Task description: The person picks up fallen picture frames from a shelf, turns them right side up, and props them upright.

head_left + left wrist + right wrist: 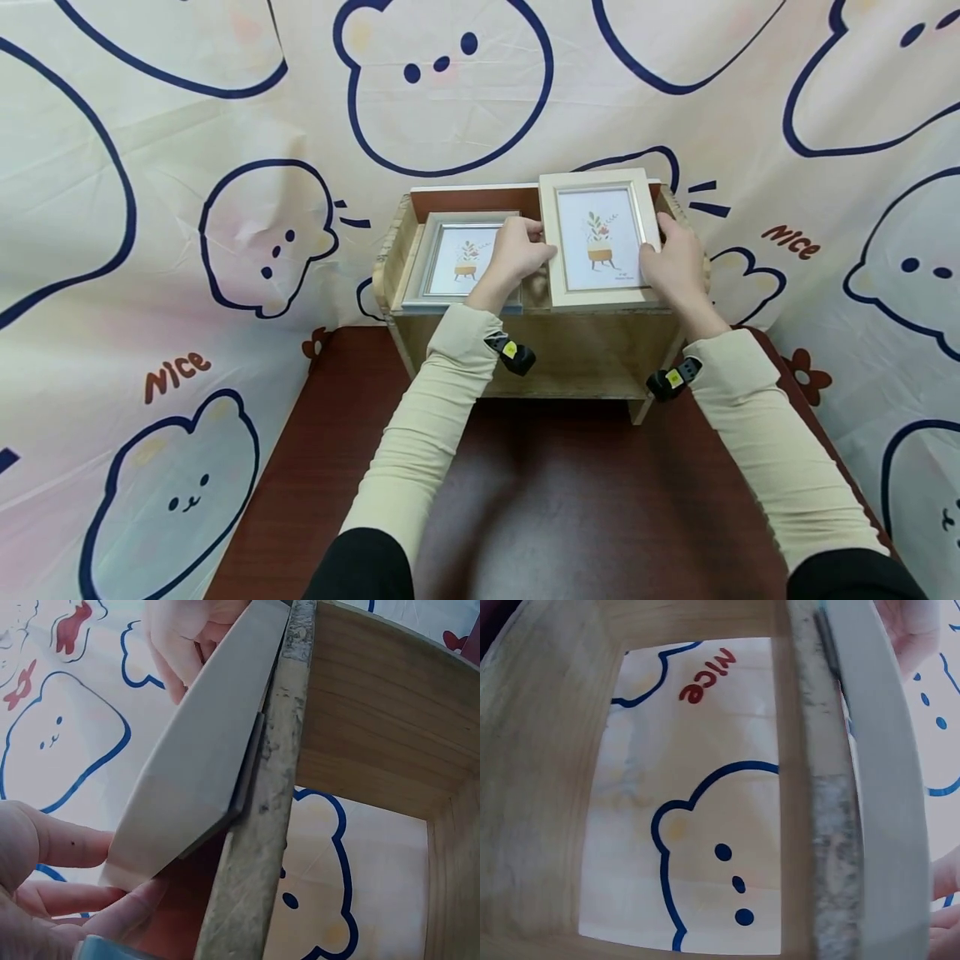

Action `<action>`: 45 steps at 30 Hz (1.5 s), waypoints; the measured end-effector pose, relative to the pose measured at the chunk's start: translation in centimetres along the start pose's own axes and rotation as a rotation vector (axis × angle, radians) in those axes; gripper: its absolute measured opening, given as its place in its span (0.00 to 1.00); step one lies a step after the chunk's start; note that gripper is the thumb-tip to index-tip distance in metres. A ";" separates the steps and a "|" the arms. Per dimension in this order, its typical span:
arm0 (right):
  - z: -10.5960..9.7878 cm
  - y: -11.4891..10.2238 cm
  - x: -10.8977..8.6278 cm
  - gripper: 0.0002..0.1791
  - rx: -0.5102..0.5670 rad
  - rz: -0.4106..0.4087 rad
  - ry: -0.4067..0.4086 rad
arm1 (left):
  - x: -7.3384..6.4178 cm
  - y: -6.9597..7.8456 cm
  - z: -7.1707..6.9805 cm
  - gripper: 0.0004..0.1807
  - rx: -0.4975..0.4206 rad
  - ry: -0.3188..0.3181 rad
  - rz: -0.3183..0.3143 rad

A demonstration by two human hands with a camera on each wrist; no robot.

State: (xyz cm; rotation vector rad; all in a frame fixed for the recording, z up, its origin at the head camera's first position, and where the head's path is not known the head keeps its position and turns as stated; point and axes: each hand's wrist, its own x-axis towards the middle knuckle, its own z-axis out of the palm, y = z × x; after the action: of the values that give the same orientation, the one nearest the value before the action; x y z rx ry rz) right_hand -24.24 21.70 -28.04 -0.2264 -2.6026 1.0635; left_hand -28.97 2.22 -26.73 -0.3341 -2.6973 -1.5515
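A cream picture frame point(597, 242) with a potted-plant print stands tilted back on the right half of a small wooden shelf point(386, 258). My left hand point(517, 257) pinches its left edge, thumb and fingers on either side of the border. On the opposite edge, my right hand point(677, 265) grips the frame with the thumb at the front. The left wrist view shows the frame's pale edge point(191, 750) close over the shelf's front board point(262, 817). A silver-grey picture frame point(461, 267) with a similar print leans on the shelf's left half, partly covered by my left hand.
The wooden shelf stands at the back of a dark red-brown table point(540, 500). Behind and beside it hangs a pale cloth point(285, 125) with blue-outlined cartoon bears. Beneath the top, the shelf has an open compartment point(697, 825) with the cloth visible through it.
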 end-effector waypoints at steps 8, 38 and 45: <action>-1.1 -0.9 0.5 0.22 0.058 -0.041 -0.087 | 0.1 -0.2 -0.1 0.20 -0.038 0.013 0.009; -2.9 -1.2 1.4 0.25 0.054 -0.021 -0.050 | 0.6 0.1 -0.2 0.23 -0.109 0.062 0.204; -2.9 -1.1 1.5 0.25 0.089 -0.041 -0.012 | 0.6 0.4 -0.1 0.26 -0.204 0.054 0.200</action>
State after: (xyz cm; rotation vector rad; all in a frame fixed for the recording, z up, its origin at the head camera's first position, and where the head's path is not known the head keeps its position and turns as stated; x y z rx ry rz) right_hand -24.66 23.23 -24.95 -0.1455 -2.5514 1.1664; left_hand -29.47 2.47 -26.29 -0.5383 -2.3846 -1.7490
